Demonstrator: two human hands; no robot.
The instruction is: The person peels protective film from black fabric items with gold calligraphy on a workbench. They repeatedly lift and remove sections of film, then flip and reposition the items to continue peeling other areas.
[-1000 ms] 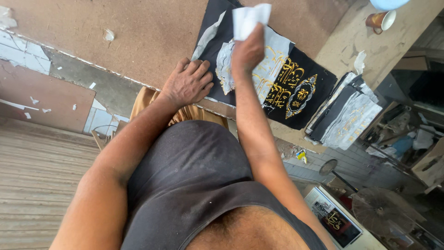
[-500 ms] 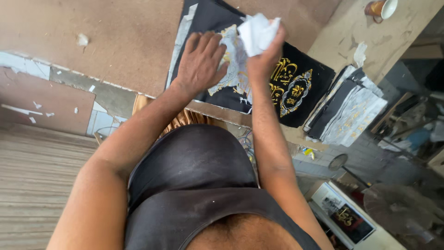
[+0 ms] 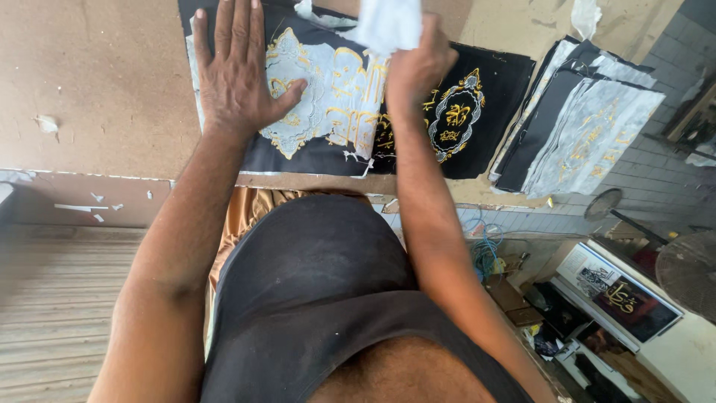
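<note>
A black cloth (image 3: 492, 97) with gold embroidery lies on a brown board table (image 3: 104, 97). White backing paper (image 3: 328, 82) still covers part of its left half. My left hand (image 3: 239, 75) presses flat on the cloth, fingers spread, over the left end. My right hand (image 3: 414, 60) is closed on a bunch of torn white paper (image 3: 388, 22), held just above the middle of the cloth.
A stack of similar black cloths with white backing (image 3: 589, 119) lies at the table's right end. Paper scraps (image 3: 46, 123) dot the board. Below the table edge are a fan (image 3: 608, 205), a framed black and gold piece (image 3: 630, 298) and floor clutter.
My left hand has moved up from the table's near edge onto the cloth and now lies flat on it. My right hand still grips the white paper, and more embroidery is uncovered.
</note>
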